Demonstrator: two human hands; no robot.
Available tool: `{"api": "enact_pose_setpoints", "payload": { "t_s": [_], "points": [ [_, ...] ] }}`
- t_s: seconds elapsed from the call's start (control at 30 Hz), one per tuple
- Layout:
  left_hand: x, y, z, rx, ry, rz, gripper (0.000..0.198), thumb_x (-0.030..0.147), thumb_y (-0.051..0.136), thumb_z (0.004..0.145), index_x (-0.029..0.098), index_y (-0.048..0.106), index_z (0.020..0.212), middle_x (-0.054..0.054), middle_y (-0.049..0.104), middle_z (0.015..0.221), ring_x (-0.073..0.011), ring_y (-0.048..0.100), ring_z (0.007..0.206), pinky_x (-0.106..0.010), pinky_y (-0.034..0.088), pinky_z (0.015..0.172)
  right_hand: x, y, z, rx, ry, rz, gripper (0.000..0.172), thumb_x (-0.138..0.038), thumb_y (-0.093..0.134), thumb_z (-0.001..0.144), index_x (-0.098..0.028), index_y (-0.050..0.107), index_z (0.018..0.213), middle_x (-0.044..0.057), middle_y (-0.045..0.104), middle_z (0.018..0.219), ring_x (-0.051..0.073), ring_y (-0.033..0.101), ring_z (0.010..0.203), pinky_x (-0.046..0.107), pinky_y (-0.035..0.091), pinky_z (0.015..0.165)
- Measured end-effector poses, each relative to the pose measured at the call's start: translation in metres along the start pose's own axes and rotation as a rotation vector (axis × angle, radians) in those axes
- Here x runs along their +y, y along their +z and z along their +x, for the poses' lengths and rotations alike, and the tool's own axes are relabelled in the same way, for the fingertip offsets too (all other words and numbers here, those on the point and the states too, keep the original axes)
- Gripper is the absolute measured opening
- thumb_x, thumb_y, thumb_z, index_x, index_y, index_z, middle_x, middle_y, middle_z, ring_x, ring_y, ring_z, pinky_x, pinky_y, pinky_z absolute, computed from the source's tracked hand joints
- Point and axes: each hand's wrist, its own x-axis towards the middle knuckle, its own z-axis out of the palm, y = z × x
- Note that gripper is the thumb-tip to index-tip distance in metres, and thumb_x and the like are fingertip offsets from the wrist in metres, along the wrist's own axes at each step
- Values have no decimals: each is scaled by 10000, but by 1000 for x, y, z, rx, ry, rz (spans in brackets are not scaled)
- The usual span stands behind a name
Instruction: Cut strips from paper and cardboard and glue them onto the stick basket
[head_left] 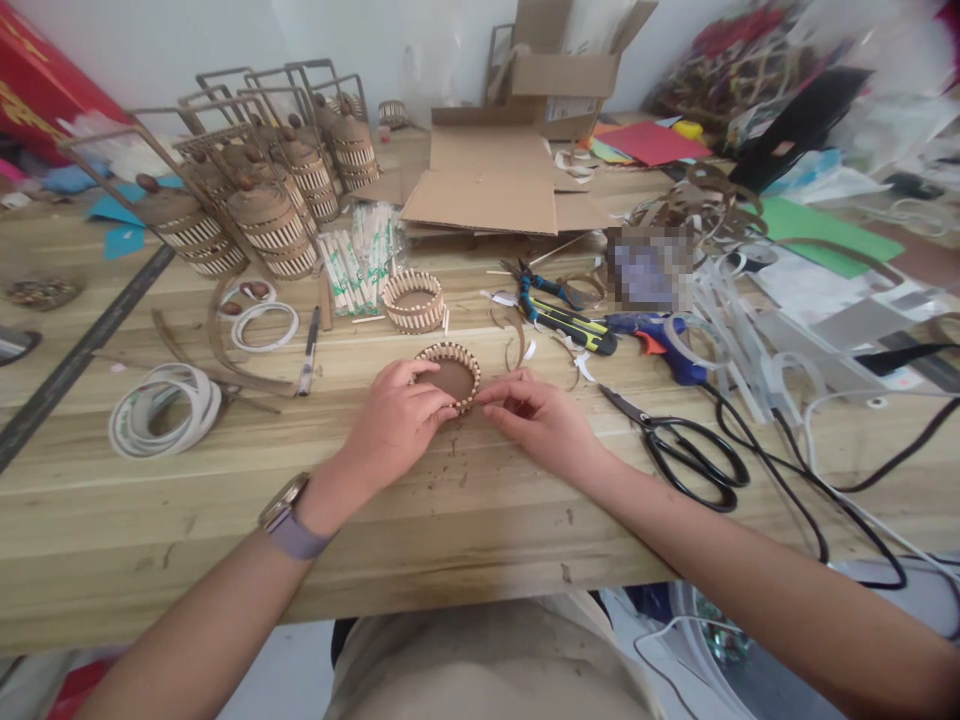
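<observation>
A small round basket (454,377) with a brown base and a rim of short light sticks lies on the wooden table in front of me. My left hand (409,405) grips its near left wall, thumb and fingers closed on the rim. At the basket's right side is my right hand (536,412), its thumb and fingertips pinched together close to the rim. Whatever sits between those fingertips is too small to make out. Just beyond stands a second, similar basket (413,300), touched by neither hand.
Black-handled scissors (686,450) lie right of my right hand, with a blue glue gun (667,340), a cutter (574,325) and pliers (540,287) farther back. White tape rolls (165,410) and a pen (308,350) are left. Several handled lanterns (274,230) stand behind. Cables (772,470) cross the right side.
</observation>
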Motion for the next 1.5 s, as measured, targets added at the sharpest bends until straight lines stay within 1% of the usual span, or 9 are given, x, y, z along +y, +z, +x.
{"api": "enact_pose_setpoints", "payload": {
  "t_s": [0.27,0.47,0.63,0.73,0.9,1.03,1.17,1.3,1.5],
  "points": [
    [1,-2,0,-12,-9,-2,185,199,577,945,190,748,876,-67,762,877,-307,546,1179,-537,426,1018,-7,-1,-3,61,-25,-48,213,-207,621,815,-214,794,939,38,686,884,134,540,653,271,445,598],
    [4,-2,1,-4,-31,12,207,205,573,944,202,748,833,-55,754,874,-312,550,1183,-533,422,1023,-13,0,-9,72,-76,-118,267,-206,603,839,-197,769,1049,37,645,910,108,498,589,262,456,577],
    [4,-1,1,20,-26,25,172,195,602,923,182,750,836,-64,758,872,-328,566,1165,-539,443,1004,-7,0,-11,144,-191,-218,399,-218,627,844,-169,655,1239,84,590,1046,130,547,658,314,525,664],
    [4,0,1,27,-23,19,163,186,613,914,188,749,825,-60,757,866,-334,571,1166,-544,448,1001,-6,-3,-8,153,-307,-311,425,-243,645,867,-196,603,1287,106,549,1097,188,591,824,372,545,775],
    [3,1,1,30,-18,23,156,186,627,905,200,740,799,-55,752,852,-333,570,1171,-552,448,999,-11,-10,10,-21,-476,-436,237,-223,641,897,-178,667,1128,125,528,1125,214,583,901,411,534,834],
    [2,1,1,25,-13,23,145,189,628,910,200,742,821,-47,753,844,-321,567,1173,-549,443,1007,-13,-16,30,-188,-516,-484,129,-199,653,889,-183,685,1013,105,525,1106,238,573,1025,402,515,885],
    [2,0,0,16,-2,28,163,205,615,924,199,740,818,-51,752,845,-312,560,1172,-547,438,1012,-13,-21,44,-296,-536,-539,32,-208,666,876,-187,684,892,88,528,1115,220,570,984,375,505,854],
    [1,-1,1,20,14,39,166,220,620,923,191,740,812,-58,756,847,-320,562,1157,-543,446,999,-16,-24,52,-361,-558,-519,15,-189,666,866,-194,675,856,72,537,1104,200,566,971,342,488,838],
    [1,-1,2,13,-2,56,190,233,612,923,214,746,790,-51,749,827,-323,570,1158,-538,454,989,-23,-26,60,-423,-603,-554,74,-161,688,838,-175,668,767,56,576,966,203,563,927,327,445,810]
  ]
}}
